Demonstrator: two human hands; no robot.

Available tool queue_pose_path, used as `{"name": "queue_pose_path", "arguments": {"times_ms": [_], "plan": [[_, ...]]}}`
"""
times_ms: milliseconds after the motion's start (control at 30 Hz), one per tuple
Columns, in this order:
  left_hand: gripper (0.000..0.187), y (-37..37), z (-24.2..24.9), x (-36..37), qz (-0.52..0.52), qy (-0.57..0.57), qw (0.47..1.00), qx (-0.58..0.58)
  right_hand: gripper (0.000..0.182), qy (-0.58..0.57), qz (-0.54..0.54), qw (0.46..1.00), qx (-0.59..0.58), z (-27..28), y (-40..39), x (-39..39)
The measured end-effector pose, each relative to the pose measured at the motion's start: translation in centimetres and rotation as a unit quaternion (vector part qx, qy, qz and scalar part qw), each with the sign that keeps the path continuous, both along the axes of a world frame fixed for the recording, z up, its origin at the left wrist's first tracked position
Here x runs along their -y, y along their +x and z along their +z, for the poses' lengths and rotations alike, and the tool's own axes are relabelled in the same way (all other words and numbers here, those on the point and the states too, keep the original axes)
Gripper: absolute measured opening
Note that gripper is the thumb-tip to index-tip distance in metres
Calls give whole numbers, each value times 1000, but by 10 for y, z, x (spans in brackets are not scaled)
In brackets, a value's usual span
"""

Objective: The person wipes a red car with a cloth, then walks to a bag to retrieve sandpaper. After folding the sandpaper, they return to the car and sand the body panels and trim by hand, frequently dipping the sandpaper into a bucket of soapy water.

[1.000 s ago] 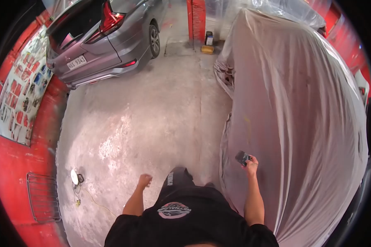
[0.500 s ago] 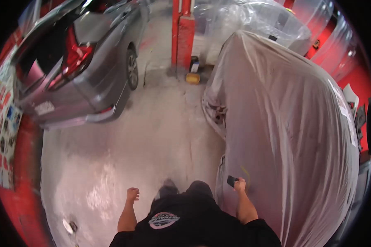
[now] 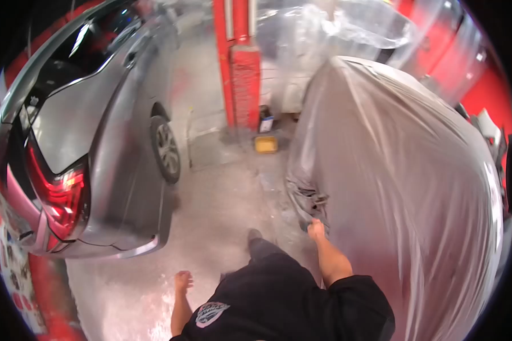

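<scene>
A small dark item point(image 3: 305, 219) sits in the right hand point(image 3: 316, 229) of a person in a garage, low at the near left edge of a draped grey cover point(image 3: 404, 182). The fingers of that hand are closed on the item, which blends into the dark, bunched folds point(image 3: 313, 199) of the cover just beyond; blur hides what it is, and whether it touches the folds cannot be told.

The left hand point(image 3: 183, 280) hangs well apart over the concrete floor point(image 3: 216, 210), its fingers loosely curled with narrow gaps. The person wears a black shirt point(image 3: 284, 301) with a round pale logo point(image 3: 211, 314), and one dark shoe point(image 3: 255, 234) shows ahead.

At left stands a grey car point(image 3: 122, 165), its red tail light point(image 3: 65, 196) toward the near side and its wheel point(image 3: 166, 149) on the floor. Farther off, between car and cover, a yellow tub point(image 3: 265, 145) rests near the foot of a red column point(image 3: 244, 85), with a dark container point(image 3: 265, 121) bearing a pale label just behind it. Clear plastic sheeting point(image 3: 352, 28) hangs at the far side, and a picture-covered panel point(image 3: 11, 273) lines the near left.
</scene>
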State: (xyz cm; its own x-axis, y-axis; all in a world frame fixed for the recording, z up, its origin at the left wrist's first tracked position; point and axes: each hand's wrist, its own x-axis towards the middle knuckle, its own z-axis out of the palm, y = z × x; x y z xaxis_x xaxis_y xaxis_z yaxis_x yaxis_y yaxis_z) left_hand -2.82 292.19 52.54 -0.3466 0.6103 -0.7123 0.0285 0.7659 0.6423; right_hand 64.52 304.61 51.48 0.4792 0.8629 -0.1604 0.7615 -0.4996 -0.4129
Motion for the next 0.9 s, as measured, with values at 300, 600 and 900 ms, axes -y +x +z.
{"name": "queue_pose_path", "arguments": {"times_ms": [300,600,900], "plan": [[26,-4,-12,-116,152,-109,982,39,39,196,321,920,-113,65,-229,-478],[19,-99,-75,-383,83,-137,980,113,37,222,406,874,-152,174,-507,-804],[19,-137,-74,-610,116,-152,971,141,51,235,449,849,-151,215,-621,-1063]]}}
